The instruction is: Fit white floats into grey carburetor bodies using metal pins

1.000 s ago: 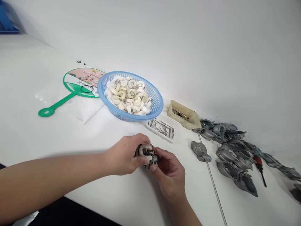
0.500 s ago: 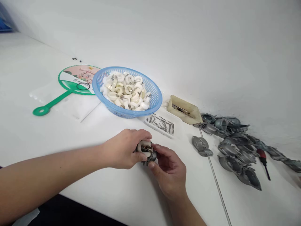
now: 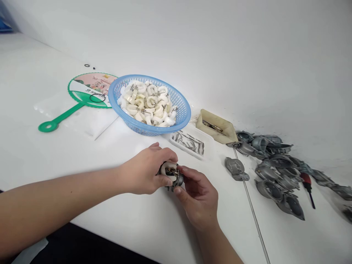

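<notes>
Grey metal housing (image 3: 180,179), one: being held over the table (image 3: 123,220), white ring (image 3: 164,168) already sitting in its mouth, fastening not showing. Left hand (image 3: 148,168): fingers wrapping it. Right hand (image 3: 200,201): fingers narrowly parted, gripping its side. Beyond: loose housings (image 3: 272,192), several lying hollow; basket (image 3: 154,129) holding many more.

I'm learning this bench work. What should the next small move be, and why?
I'd probably press lightly with the right hand while the left hand steadies the grey metal part: the left thumb lies by its white curved piece, and the right thumb and forefinger sit at the opposite edge. Whether anything there is loose, I can't tell.
</notes>
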Demonstrator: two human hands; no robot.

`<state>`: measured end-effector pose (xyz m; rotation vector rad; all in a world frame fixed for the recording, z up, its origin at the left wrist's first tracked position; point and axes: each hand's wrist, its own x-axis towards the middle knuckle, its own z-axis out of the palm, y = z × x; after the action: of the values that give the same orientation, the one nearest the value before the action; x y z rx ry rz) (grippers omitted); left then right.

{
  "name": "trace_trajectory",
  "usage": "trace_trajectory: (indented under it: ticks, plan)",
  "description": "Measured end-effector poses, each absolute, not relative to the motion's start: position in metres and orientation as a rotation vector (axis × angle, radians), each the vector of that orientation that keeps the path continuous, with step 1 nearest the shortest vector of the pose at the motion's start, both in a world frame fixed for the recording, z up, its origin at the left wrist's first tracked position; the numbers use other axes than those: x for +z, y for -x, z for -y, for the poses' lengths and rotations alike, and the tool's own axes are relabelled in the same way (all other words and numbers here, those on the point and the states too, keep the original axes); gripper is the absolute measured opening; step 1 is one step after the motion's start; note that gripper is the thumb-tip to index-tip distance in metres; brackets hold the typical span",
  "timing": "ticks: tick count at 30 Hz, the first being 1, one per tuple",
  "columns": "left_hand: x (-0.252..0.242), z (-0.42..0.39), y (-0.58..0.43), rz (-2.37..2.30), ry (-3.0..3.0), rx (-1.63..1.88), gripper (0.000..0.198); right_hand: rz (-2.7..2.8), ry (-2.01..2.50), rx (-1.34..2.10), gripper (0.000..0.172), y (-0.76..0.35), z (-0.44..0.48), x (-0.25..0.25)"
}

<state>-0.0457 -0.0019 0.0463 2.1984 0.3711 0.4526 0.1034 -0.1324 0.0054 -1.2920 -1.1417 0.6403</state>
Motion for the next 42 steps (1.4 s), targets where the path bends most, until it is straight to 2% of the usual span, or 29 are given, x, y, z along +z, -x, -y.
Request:
trace_trajectory:
  ticks: [19, 42]
  plan:
    - [0.05, -0.004, 0.046, -0.287, -2.27, 0.373, 0.031, 1.228, 1.406, 0.504, 0.035, -0.103, 0.129, 0.01]
    - [0.051, -0.005, 0.048, -0.339, -2.206, 0.371, 0.037, 1.323, 1.393, 0.6, 0.039, -0.118, 0.119, 0.011]
